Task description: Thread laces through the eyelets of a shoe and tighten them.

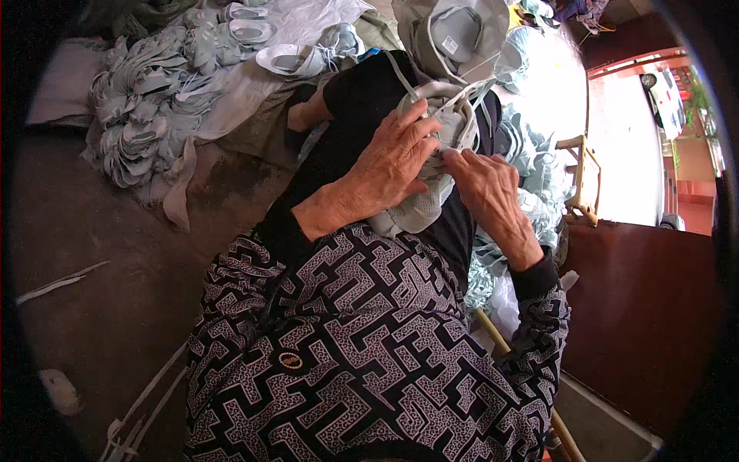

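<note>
A pale grey-green shoe upper with a mesh surface lies across my dark-trousered lap. Over its left side rests my left hand, fingers bent around the upper and gripping it. My right hand is closed in a pinch at the lacing area, close to the left fingertips. What sits between the right fingers is hidden; it may be a lace. A pale lace loops up from the upper's top end. Just beyond stands a light grey open bag-like piece with a sole-shaped grey panel inside.
A large heap of grey-green shoe uppers lies at left, beside a white sheet. More pieces pile up at right, near a bamboo frame and a dark red panel. Loose laces trail across the floor.
</note>
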The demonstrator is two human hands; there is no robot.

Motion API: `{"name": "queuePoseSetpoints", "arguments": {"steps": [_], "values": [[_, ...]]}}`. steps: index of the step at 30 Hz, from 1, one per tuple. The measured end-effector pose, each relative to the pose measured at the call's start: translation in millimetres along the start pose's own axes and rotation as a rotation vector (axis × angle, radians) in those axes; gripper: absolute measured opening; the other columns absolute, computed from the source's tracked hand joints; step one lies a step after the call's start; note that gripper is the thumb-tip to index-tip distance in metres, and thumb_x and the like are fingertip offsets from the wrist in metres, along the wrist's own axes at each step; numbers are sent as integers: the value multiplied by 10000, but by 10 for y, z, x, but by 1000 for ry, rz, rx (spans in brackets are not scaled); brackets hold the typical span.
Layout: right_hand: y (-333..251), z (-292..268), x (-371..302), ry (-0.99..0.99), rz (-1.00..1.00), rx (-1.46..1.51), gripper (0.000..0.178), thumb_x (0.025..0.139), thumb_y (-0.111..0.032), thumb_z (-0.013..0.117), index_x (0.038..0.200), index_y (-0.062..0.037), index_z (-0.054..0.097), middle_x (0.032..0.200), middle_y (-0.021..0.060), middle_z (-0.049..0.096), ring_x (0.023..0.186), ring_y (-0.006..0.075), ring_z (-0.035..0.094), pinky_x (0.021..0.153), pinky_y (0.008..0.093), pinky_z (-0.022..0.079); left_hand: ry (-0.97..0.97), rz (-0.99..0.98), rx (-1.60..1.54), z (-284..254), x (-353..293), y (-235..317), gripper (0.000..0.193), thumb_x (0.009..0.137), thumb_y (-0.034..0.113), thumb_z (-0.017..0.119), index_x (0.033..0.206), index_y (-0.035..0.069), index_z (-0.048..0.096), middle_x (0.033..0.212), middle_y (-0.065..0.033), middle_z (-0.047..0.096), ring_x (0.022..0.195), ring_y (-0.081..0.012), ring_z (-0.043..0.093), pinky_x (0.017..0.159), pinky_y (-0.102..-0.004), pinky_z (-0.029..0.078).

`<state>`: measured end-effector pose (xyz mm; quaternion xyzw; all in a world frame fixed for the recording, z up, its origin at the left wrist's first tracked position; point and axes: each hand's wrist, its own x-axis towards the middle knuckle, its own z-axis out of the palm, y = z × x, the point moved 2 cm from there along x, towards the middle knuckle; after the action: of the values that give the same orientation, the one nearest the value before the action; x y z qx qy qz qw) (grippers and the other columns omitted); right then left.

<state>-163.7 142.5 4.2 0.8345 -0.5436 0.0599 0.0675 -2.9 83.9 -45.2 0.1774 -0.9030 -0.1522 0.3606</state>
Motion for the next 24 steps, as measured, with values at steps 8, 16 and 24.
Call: {"name": "queuePoseSetpoints", "arguments": {"steps": [8, 16, 24], "values": [[121, -105, -32, -204, 197, 610, 160, 811, -186, 618, 809, -65, 514, 547, 111, 538, 478, 298, 554, 456, 405, 416, -21, -124, 72, 83, -32, 59, 616, 569, 177, 812, 1098, 75, 516, 1327, -63, 376, 1370, -320, 212, 1066, -591, 203], [690, -316, -1354, -422, 719, -20, 257, 827, -348, 637, 927, -113, 666, 542, 84, 556, 465, 192, 567, 500, 362, 457, -15, -106, 116, 160, -38, -4, 581, 598, 247, 812, 1088, 84, 544, 1321, -68, 347, 1367, -337, 187, 1009, -667, 213], [765, 417, -1773, -304, 844, 665, 294, 878, -107, 589, 1157, -15, 607, 819, 54, 662, 697, 146, 635, 603, 266, 522, 23, -49, -8, 149, 20, 8, 644, 556, 119, 826, 1122, 85, 523, 1399, -60, 325, 1381, -349, 176, 1083, -514, 269]]}}
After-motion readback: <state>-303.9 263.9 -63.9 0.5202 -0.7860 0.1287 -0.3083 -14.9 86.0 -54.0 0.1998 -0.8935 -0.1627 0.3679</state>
